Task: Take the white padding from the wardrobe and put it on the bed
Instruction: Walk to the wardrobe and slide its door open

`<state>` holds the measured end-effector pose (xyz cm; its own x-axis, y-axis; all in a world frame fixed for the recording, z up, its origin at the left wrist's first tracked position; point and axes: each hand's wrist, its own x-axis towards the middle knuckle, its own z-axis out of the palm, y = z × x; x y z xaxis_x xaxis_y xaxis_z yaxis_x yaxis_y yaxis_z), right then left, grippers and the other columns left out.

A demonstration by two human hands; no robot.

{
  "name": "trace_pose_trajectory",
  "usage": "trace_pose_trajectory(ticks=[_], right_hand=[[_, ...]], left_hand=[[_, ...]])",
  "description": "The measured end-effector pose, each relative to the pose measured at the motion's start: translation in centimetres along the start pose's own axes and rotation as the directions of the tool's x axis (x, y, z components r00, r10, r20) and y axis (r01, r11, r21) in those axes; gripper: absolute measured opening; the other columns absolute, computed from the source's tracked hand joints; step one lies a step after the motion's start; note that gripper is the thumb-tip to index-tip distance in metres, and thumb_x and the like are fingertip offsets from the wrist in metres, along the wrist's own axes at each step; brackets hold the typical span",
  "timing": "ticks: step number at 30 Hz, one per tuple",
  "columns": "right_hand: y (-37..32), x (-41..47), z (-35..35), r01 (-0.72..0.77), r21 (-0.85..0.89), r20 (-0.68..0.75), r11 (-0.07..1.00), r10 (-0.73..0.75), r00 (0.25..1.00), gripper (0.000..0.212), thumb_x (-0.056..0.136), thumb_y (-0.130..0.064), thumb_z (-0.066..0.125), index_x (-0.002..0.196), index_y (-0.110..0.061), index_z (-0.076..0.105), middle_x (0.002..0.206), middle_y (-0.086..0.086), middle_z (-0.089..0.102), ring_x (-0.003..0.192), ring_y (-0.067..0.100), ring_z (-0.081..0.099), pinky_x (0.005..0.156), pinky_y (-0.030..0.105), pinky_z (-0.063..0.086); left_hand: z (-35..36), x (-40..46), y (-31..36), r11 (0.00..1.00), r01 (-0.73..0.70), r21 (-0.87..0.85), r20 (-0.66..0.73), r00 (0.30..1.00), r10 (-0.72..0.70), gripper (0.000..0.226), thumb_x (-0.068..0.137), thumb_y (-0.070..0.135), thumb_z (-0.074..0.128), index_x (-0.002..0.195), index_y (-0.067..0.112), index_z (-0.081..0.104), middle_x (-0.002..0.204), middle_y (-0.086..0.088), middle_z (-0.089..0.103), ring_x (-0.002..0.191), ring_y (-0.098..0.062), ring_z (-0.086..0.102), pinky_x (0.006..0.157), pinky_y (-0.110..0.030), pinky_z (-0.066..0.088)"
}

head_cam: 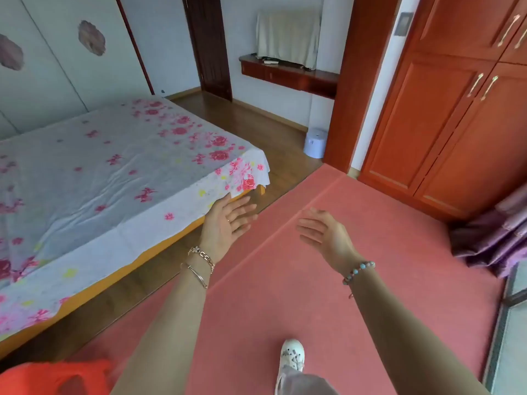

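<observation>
The bed (94, 178) fills the left, covered with a white sheet printed with pink flowers. The red-brown wooden wardrobe (445, 118) stands at the right with its doors closed and brass handles showing. No white padding is visible. My left hand (225, 223) hangs in the air beside the bed's near corner, fingers straight and spread, holding nothing. My right hand (325, 232) is raised over the pink carpet, fingers relaxed and empty. Both arms reach forward between bed and wardrobe.
A pink carpet (313, 295) covers the floor underfoot, with wooden flooring (256, 124) beyond. A white stool (315, 142) stands by the wardrobe's end panel. Purple curtain fabric (493, 240) pools at the right. A wall shelf (288, 74) and dark door (208, 44) are at the back.
</observation>
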<state>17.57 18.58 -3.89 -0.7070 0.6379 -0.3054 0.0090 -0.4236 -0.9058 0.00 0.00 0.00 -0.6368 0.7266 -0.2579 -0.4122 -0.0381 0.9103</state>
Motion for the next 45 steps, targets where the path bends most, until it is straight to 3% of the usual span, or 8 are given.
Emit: trace_pose_trajectory(ticks=[10,15,20,24,28,34,38,45], right_hand=[[-5.9,16.0,-2.1,-0.06,0.11,-0.054,0.992,0.066,0.996,0.054,0.062,-0.045,0.072,0.106,-0.013,0.074,0.105,0.011,0.076,0.102,0.027,0.072,0.088,0.039,0.054],[-8.2,22.5,-2.7,-0.067,0.127,-0.052,0.99,0.074,0.996,0.039,0.066,-0.042,0.068,0.095,-0.018,0.077,0.104,0.012,0.077,0.103,0.028,0.072,0.093,0.041,0.052],[-9.2,29.5,-3.3,-0.058,0.132,-0.072,0.99,0.068,0.995,0.03,0.081,-0.035,0.06,0.099,-0.018,0.077,0.103,0.01,0.077,0.103,0.027,0.072,0.095,0.041,0.052],[-10.7,35.6,-3.3,-0.049,0.114,-0.081,0.992,0.058,0.995,0.032,0.086,-0.033,0.058,0.108,-0.014,0.073,0.103,0.01,0.077,0.103,0.026,0.072,0.092,0.04,0.053],[-13.5,42.6,-2.6,-0.03,0.094,-0.081,0.995,0.037,0.996,0.029,0.086,-0.033,0.056,0.101,-0.018,0.076,0.103,0.01,0.077,0.102,0.025,0.072,0.09,0.039,0.052],[-18.3,53.3,-0.8,-0.03,0.04,-0.092,0.999,0.034,0.995,0.029,0.094,-0.03,0.053,0.11,-0.014,0.072,0.108,0.01,0.076,0.107,0.026,0.071,0.091,0.04,0.051],[-20.5,58.4,-0.6,-0.003,0.065,-0.106,0.998,0.01,0.994,0.027,0.093,-0.032,0.054,0.106,-0.017,0.072,0.106,0.009,0.077,0.107,0.026,0.07,0.092,0.041,0.051],[-23.7,66.5,-2.4,0.024,0.109,-0.147,0.994,-0.007,0.989,0.036,0.085,-0.039,0.057,0.108,-0.015,0.071,0.106,0.01,0.076,0.107,0.028,0.07,0.094,0.042,0.05]], left_hand=[[5.0,18.3,3.2,0.999,0.041,0.0,-0.016,0.999,-0.041,0.047,0.092,0.049,0.052,0.118,0.015,0.071,0.125,-0.011,0.072,0.114,-0.029,0.069,0.104,-0.042,0.046],[6.3,25.2,4.1,0.997,0.055,-0.055,-0.021,0.998,-0.057,0.046,0.091,0.048,0.054,0.118,0.015,0.073,0.125,-0.01,0.072,0.118,-0.031,0.066,0.106,-0.043,0.045],[7.2,32.0,5.3,0.995,0.045,-0.089,-0.035,0.998,-0.048,0.043,0.087,0.049,0.058,0.109,0.018,0.078,0.116,-0.007,0.075,0.116,-0.029,0.068,0.103,-0.041,0.048],[7.2,38.0,6.6,0.996,0.032,-0.082,-0.033,0.999,-0.035,0.048,0.088,0.048,0.056,0.116,0.014,0.073,0.121,-0.009,0.073,0.118,-0.029,0.067,0.106,-0.042,0.045],[6.6,45.3,8.8,0.996,0.011,-0.084,-0.043,0.999,-0.015,0.053,0.085,0.049,0.056,0.121,0.013,0.07,0.133,-0.017,0.066,0.122,-0.031,0.064,0.109,-0.043,0.042],[5.4,55.3,11.3,0.995,0.023,-0.095,-0.033,0.999,-0.027,0.045,0.094,0.045,0.052,0.122,0.015,0.07,0.124,-0.01,0.072,0.125,-0.033,0.061,0.112,-0.047,0.04],[5.2,60.8,12.8,0.995,0.032,-0.096,-0.033,0.999,-0.035,0.041,0.096,0.041,0.05,0.12,0.014,0.07,0.124,-0.011,0.072,0.118,-0.03,0.066,0.113,-0.049,0.04],[6.5,70.0,14.5,0.995,0.035,-0.098,-0.013,0.999,-0.036,0.045,0.082,0.05,0.06,0.112,0.021,0.076,0.124,-0.007,0.073,0.116,-0.024,0.068,0.104,-0.042,0.044]])
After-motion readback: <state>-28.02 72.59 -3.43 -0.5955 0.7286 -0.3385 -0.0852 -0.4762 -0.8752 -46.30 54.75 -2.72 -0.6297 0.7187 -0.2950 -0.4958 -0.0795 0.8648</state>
